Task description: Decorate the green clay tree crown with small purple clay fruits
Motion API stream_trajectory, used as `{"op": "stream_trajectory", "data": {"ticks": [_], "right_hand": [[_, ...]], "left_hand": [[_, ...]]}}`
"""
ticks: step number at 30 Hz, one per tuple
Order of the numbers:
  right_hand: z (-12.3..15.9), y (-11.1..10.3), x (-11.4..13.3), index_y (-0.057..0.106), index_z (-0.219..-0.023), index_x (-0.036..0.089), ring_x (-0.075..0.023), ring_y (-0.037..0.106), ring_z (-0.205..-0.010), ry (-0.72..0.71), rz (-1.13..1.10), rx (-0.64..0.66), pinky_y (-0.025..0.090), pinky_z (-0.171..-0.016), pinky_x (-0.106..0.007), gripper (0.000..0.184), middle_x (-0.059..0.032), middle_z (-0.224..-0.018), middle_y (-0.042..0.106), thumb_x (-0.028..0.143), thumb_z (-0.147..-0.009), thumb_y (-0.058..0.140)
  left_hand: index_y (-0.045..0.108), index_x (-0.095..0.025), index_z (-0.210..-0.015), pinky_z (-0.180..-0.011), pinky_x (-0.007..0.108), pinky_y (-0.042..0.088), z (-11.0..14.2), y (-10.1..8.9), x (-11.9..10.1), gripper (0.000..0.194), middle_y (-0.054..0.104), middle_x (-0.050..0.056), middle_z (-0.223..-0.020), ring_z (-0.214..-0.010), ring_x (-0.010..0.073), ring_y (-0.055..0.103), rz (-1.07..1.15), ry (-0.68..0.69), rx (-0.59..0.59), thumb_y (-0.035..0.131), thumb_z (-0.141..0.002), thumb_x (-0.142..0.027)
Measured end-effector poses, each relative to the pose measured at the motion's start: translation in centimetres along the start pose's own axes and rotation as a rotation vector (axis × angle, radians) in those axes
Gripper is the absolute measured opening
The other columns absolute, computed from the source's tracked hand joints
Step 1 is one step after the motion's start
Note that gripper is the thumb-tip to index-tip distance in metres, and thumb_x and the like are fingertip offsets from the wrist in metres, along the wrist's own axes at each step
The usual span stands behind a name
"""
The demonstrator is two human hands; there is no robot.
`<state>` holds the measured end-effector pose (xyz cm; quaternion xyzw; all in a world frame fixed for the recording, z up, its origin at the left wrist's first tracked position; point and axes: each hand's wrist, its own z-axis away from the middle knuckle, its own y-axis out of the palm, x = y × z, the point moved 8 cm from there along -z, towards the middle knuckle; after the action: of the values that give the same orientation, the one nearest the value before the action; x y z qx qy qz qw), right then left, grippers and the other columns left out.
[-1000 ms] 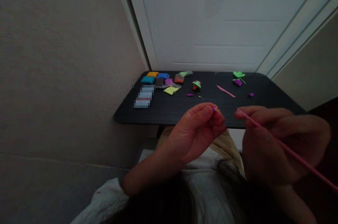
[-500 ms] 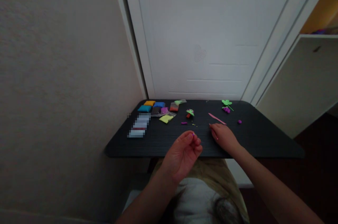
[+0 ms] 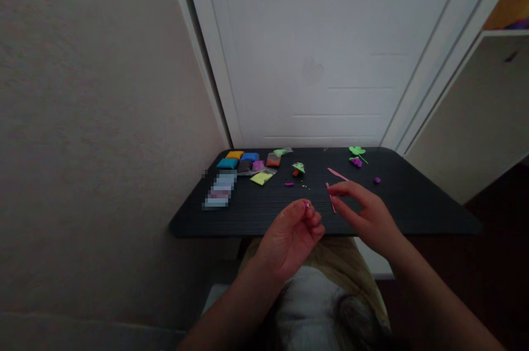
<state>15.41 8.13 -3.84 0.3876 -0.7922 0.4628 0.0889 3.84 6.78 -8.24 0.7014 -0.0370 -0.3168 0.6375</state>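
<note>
Lying at left on the dark table (image 3: 248,223): yellow packet (image 3: 262,177). Next, left hand (image 3: 291,238), thumb and forefinger pinching a tiny purple-and-yellow bit (image 3: 307,205) over the table's near side. Then pink stick (image 3: 333,208), a second ago in the right hand (image 3: 372,219), now down on the table; that hand's fingers parted beside it, contact unclear. Tool work looks paused. Beyond the hand, purple ball (image 3: 377,180).
</note>
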Motion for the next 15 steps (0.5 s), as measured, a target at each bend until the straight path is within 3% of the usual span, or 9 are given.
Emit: {"op": "stream_trajectory", "data": {"ticks": [3,5,15], "right_hand": [[1.3,-1.7,5.3,0.054,-0.099,0.024,-0.0143,0.057,-0.089,-0.149,-0.118,-0.056,0.045,-0.079,-0.028,0.023,-0.0015,-0.095,0.061,0.022,-0.077,0.055],[1.8,-2.1,6.9,0.053,-0.100,0.025,-0.0133,0.057,-0.090,-0.195,-0.142,-0.077,0.045,-0.080,-0.026,0.026,-0.0007,-0.095,0.061,0.018,-0.075,0.057],[1.7,-1.3,6.5,0.053,-0.097,0.024,-0.0124,0.056,-0.088,-0.158,-0.142,-0.098,0.045,-0.078,-0.025,0.023,-0.0003,-0.092,0.060,0.017,-0.076,0.057]], "left_hand": [[0.059,-0.013,-0.071,-0.061,0.021,0.039,0.1,0.1,0.4,0.009,0.050,-0.002,-0.066,-0.065,0.0078,0.048,-0.032,-0.010,-0.011,0.056,-0.076,-0.020],[0.059,-0.013,-0.069,-0.064,0.021,0.041,0.2,0.1,0.6,0.009,0.051,-0.002,-0.065,-0.066,0.0081,0.051,-0.039,-0.017,-0.019,0.059,-0.074,-0.020],[0.062,-0.010,-0.071,-0.066,0.020,0.044,0.2,-0.4,1.2,0.009,0.058,0.000,-0.066,-0.065,0.0078,0.056,-0.006,-0.026,-0.034,0.058,-0.074,-0.018]]}}
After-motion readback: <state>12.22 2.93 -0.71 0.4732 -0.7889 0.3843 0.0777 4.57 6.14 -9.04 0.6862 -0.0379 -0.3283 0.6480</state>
